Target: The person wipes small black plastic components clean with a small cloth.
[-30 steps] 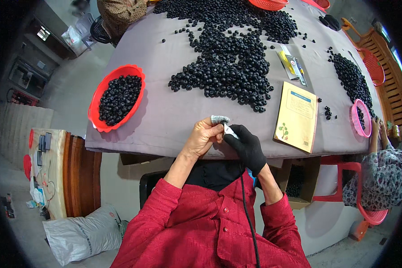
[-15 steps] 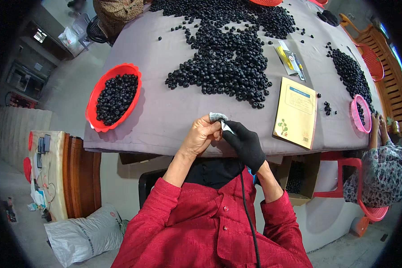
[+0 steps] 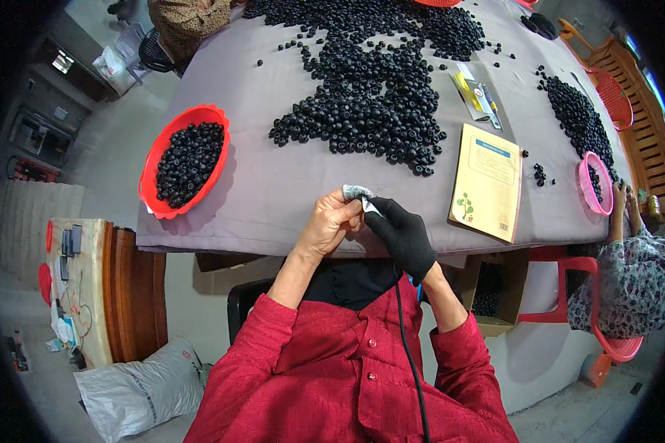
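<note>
Large table covered in grey cloth [image 3: 273, 199] fills the upper centre of the frame; its far edge is cut off at the top. A broad heap of small black ring-shaped parts [image 3: 369, 96] spreads over its upper middle, with a second strip of the same parts [image 3: 580, 122] at upper right. A red oval plastic basket [image 3: 155, 166] at centre left holds more of them. A pale yellow booklet [image 3: 488, 181] lies right of centre, and a small pink round basket [image 3: 597, 184] sits at the right table edge, beside another person's hands, only partly in view.

At the near table edge, centre frame, the bare left hand [image 3: 329, 225] is curled closed around a small grey-white scrap of cloth [image 3: 355, 193], of which only the top shows above the fingers. The right hand in a black glove [image 3: 400, 232] meets it from the right, fingertips pinched on the same scrap. What lies inside the cloth cannot be made out; its long axis cannot be told. A black cord [image 3: 406, 347] runs down over the red shirt.
</note>
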{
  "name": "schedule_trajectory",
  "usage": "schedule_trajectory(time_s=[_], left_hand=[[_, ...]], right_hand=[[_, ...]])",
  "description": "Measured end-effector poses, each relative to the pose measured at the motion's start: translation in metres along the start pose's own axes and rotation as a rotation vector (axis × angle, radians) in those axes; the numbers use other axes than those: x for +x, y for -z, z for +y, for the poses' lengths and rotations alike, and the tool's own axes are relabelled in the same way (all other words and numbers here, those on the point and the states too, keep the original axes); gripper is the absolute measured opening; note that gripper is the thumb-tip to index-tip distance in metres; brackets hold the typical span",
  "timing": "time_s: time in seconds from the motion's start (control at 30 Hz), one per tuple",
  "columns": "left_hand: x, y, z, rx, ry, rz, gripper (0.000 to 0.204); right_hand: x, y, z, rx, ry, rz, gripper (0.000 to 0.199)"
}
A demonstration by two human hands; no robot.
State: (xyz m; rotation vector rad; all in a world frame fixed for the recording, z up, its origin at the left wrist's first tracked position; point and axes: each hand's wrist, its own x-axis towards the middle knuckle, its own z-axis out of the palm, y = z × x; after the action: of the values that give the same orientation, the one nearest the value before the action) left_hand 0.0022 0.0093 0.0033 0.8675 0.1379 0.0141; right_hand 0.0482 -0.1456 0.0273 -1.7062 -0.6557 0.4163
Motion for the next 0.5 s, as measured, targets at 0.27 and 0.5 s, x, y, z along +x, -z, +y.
schedule_trajectory(time_s=[0.27, 0.5], left_hand=[[-0.0009, 0.0047, -0.0015, 0.021, -0.009, -0.033, 0.009], [-0.0015, 0.0072, -0.0024, 0.056, -0.002, -0.024, 0.009]], right_hand=[[0.002, 0.0003, -0.001, 0.07, -0.048, -0.041, 0.03], [0.0039, 0.0018, 0.0001, 0.083, -0.071, -0.056, 0.029]])
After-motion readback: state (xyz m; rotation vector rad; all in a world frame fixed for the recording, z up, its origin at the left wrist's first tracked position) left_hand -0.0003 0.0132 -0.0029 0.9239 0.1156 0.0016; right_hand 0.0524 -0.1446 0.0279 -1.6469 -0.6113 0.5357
